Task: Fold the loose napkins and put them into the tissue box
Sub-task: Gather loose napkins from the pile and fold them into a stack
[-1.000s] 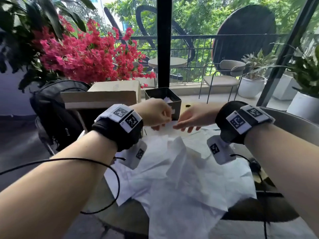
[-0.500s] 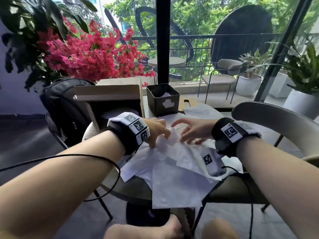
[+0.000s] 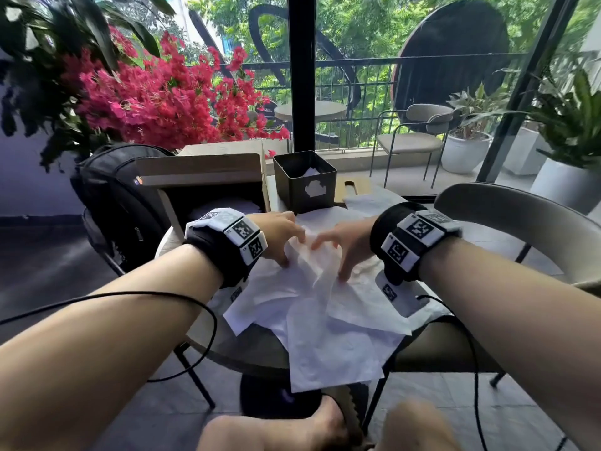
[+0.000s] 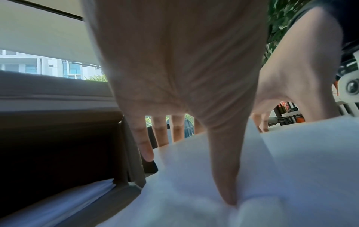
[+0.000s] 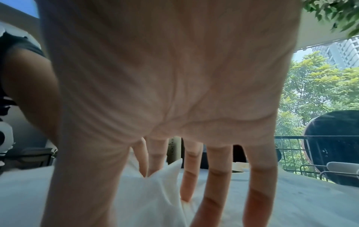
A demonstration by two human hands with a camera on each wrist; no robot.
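Picking-up step: left hand (image 3: 279, 234) and right hand (image 3: 344, 245), fingers spread, press on the loose napkins (image 3: 328, 323) heaped just before the black tissue box (image 3: 304, 182). Neither grip visibly pinches a sheet. Next, by judgement: isolate one napkin and fold it.

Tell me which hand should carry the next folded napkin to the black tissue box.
Left, marginally. The left hand rests on the napkins closer to the tissue box, which stands just beyond its fingers; the right hand presses the pile further to the box's right.

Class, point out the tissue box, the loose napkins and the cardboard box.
tissue box (image 3: 320, 169), head view, right front wall.
loose napkins (image 3: 331, 346), head view, front sheet's middle.
cardboard box (image 3: 198, 166), head view, open flap.
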